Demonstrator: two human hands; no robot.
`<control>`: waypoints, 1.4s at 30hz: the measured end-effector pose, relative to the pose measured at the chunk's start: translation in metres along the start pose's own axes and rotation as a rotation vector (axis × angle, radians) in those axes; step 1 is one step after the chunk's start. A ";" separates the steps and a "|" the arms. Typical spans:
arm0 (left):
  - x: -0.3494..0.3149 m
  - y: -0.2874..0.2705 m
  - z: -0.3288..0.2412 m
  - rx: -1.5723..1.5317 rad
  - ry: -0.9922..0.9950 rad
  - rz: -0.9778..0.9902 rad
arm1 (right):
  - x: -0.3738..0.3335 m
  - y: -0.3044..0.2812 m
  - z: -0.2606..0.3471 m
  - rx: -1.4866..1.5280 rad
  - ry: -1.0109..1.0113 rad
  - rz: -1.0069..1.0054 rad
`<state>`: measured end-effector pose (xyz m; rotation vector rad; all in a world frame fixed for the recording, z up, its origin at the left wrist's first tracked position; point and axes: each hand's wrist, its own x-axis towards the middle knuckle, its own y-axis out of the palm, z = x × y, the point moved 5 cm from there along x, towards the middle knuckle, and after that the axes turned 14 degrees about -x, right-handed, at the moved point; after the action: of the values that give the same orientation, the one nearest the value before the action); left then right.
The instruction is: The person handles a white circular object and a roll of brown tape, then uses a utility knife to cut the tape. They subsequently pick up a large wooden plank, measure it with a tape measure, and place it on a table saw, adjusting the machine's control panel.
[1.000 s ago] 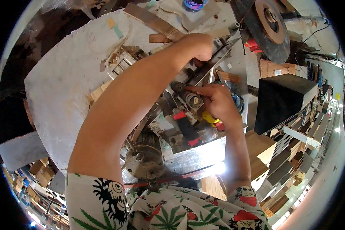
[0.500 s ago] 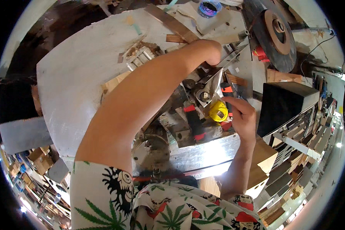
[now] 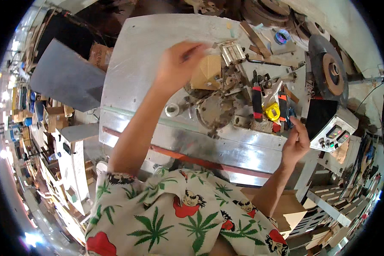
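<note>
My left hand point(image 3: 179, 66) is raised over the left-middle of the metal table point(image 3: 134, 55), smeared by motion. A small dark patch shows between its fingers, and whether that is a held thing or shadow cannot be made out. My right hand point(image 3: 297, 143) hovers at the table's near right edge, fingers loosely curled and apart, with nothing visible in it. Just beyond it lie a yellow tape measure point(image 3: 272, 112) and red-and-black handled tools point(image 3: 257, 103). A silver ribbed metal block point(image 3: 232, 53) and a cardboard piece point(image 3: 209, 73) are to the right of my left hand.
Greasy metal parts point(image 3: 215, 111) and a tape roll point(image 3: 172, 110) crowd the table's middle. A large disc wheel point(image 3: 330, 70) stands at the far right, near a control box point(image 3: 336, 135) with buttons. Wooden strips point(image 3: 255, 39) and a blue round container point(image 3: 282, 36) lie farther back.
My left hand has drawn back leftward from the tools at the far right. My right hand has moved away from the tape measure toward the near edge. The view has shifted, showing more table.
</note>
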<state>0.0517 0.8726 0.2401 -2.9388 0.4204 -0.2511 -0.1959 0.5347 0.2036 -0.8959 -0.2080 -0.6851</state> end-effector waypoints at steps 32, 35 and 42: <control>-0.624 -0.277 0.287 -0.285 -0.826 -0.386 | -0.312 0.125 0.229 -0.268 -0.382 0.905; -0.587 -0.276 0.278 -0.474 -0.950 -0.533 | -0.280 0.093 0.168 -0.295 -0.047 0.740; -0.501 -0.232 0.306 -0.617 -0.932 -0.540 | -0.195 -0.036 0.017 -0.467 0.199 0.340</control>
<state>-0.3040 1.2789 -0.0862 -3.1851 -0.5177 1.3554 -0.3671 0.6220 0.1520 -1.2632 0.2912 -0.5048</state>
